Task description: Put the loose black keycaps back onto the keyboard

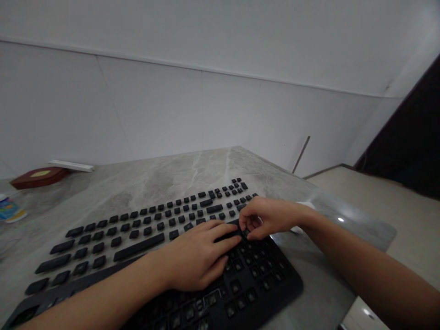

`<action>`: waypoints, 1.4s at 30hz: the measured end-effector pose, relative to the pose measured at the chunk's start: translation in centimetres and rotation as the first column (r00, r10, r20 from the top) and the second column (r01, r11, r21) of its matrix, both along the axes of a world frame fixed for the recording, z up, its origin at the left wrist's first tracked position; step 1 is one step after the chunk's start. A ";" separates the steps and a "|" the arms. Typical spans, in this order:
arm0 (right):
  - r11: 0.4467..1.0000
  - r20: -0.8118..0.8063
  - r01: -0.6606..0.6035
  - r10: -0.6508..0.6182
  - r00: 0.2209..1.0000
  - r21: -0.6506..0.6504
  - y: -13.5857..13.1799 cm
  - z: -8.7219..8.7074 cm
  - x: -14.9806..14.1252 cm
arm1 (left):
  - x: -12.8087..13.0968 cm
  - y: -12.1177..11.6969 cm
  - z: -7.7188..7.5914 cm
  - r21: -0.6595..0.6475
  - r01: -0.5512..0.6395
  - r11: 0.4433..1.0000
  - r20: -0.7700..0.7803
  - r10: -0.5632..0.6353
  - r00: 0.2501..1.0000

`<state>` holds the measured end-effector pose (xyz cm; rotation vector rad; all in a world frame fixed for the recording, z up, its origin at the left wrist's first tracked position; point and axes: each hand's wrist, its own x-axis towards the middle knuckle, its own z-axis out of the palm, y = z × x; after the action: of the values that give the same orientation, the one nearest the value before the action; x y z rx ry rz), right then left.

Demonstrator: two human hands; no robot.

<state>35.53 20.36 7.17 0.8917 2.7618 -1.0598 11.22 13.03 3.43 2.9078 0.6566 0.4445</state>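
Observation:
A black keyboard base (pixel 275 293) with its keycaps off lies on the grey marbled table, its bare key sockets showing. My left hand (pixel 202 254) rests on it palm down, fingers stretched towards its far edge. Beside those fingertips, my right hand (pixel 263 217) is bent into a pinch at the keyboard's far right part. Whatever lies between the right fingertips is hidden. Beyond the keyboard, loose black keycaps (pixel 147 230) lie spread in rows, with a long space bar (pixel 139 246) among them. My forearms cover part of the base.
A reddish-brown wooden box (pixel 39 177) and a white strip (pixel 71 165) lie at the table's back left. A blue-labelled container (pixel 8 208) stands at the left edge. Behind my right wrist is a partly hidden white object (pixel 305 204). A white wall (pixel 165 110) borders the table.

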 end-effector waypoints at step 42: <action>0.949 0.417 -0.160 0.034 0.908 0.271 1.6 1.4 -7.2 | 0.5 0.2 0.1 -0.038 -0.016 0.999 -0.014 0.016 1.000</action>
<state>28.32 21.97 8.58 0.8708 2.6027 -0.3787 11.77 13.23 3.50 2.8745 0.6831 0.4095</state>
